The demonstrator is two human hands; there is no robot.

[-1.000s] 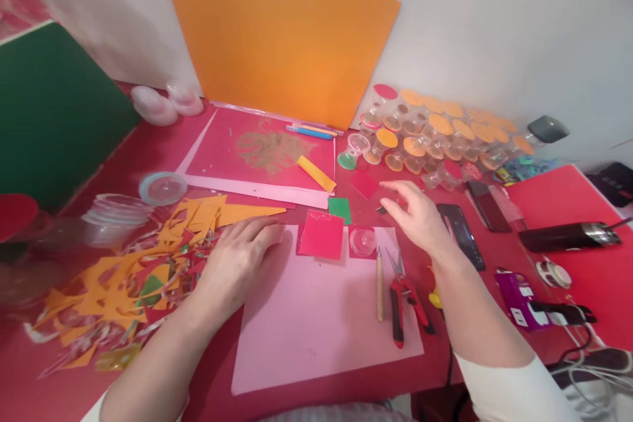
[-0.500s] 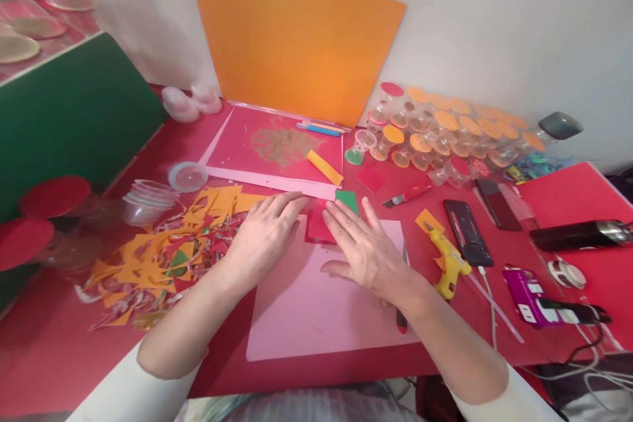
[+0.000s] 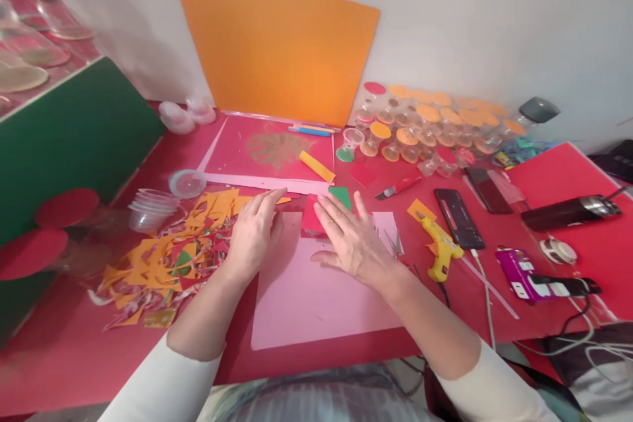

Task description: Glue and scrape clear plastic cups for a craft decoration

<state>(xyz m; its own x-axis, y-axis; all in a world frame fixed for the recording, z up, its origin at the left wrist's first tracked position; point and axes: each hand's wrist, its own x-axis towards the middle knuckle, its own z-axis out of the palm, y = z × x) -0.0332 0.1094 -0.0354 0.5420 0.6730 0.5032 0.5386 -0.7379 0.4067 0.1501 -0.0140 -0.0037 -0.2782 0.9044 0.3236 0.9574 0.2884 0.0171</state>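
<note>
My left hand (image 3: 254, 232) lies flat, fingers stretched out, on the red table at the left edge of a pink sheet (image 3: 316, 297). My right hand (image 3: 352, 242) rests palm down with fingers spread on the top of that pink sheet, covering part of a small red paper square (image 3: 310, 214). A small green paper piece (image 3: 341, 196) lies just beyond my right fingertips. Neither hand grips anything. Scissors (image 3: 394, 242) peek out to the right of my right hand.
Orange and red paper scraps (image 3: 168, 257) pile at the left beside clear plastic cups (image 3: 148, 206). A yellow glue gun (image 3: 439, 247), phones (image 3: 457, 217), a red cutter (image 3: 398, 186) and several lidded cups (image 3: 430, 132) lie to the right. A large orange sheet (image 3: 277, 39) leans on the wall.
My right hand has come from the right side of the table to rest over the red square. My left hand slid forward a little. The view shifted.
</note>
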